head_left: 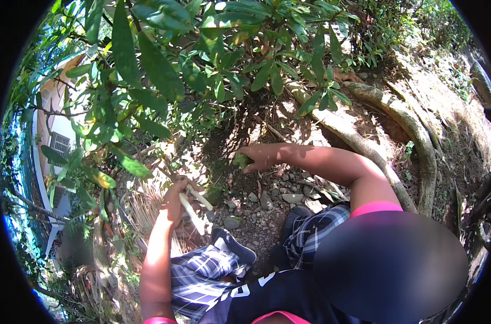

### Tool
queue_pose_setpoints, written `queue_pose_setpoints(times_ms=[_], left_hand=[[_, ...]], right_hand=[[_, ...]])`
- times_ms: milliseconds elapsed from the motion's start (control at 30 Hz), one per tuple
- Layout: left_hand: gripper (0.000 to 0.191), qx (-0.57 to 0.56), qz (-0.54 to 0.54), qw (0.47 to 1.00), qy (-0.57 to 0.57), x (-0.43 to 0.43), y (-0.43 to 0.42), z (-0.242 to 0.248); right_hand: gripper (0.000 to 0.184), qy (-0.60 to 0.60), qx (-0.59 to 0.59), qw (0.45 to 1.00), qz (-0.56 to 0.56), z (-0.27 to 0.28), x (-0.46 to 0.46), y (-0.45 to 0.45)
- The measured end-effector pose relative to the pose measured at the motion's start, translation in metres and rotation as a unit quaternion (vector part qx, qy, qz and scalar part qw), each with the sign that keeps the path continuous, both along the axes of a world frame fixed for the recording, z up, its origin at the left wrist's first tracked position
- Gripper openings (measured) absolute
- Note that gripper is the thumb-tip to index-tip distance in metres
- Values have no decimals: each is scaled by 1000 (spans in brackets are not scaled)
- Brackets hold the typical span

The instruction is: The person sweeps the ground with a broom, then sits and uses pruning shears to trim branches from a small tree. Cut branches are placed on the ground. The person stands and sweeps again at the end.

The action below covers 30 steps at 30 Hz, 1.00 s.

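My left hand is closed around two pale sticks that point down toward my shoes. Beside that wrist spreads a fan of dry, straw-like bristles; whether it joins the sticks I cannot tell. My right hand reaches in from the right, its fingers pinching a small green clump that looks like moss or weeds. Under both hands lies stony soil. A patch of low green growth sits between them.
Leafy branches hang over the far side and the left. Thick exposed roots curve along the bank at right. Loose stones lie before my shoes. A building stands beyond the leaves at left.
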<state>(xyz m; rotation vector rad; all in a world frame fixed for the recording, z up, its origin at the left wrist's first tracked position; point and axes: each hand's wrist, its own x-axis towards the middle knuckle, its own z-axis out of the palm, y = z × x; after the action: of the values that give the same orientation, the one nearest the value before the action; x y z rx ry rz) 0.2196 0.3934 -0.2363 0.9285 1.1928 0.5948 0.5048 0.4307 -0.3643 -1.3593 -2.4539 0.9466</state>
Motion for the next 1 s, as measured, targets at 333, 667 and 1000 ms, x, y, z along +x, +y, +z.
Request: queue_pose_setpoints(times_ms=[333,667,1000], left_hand=[[39,32,11,996,79,-13,0,-34],[65,34,-124,988,89,19,-23,-57],[67,110,-336,916,191,11,-23,-34]], right_hand=[[91,80,-204,976,2,51,-39,-15],[92,307,-166,933,85,57,-80,-62],[56,38,-185,959,-213,-5,40,-11]])
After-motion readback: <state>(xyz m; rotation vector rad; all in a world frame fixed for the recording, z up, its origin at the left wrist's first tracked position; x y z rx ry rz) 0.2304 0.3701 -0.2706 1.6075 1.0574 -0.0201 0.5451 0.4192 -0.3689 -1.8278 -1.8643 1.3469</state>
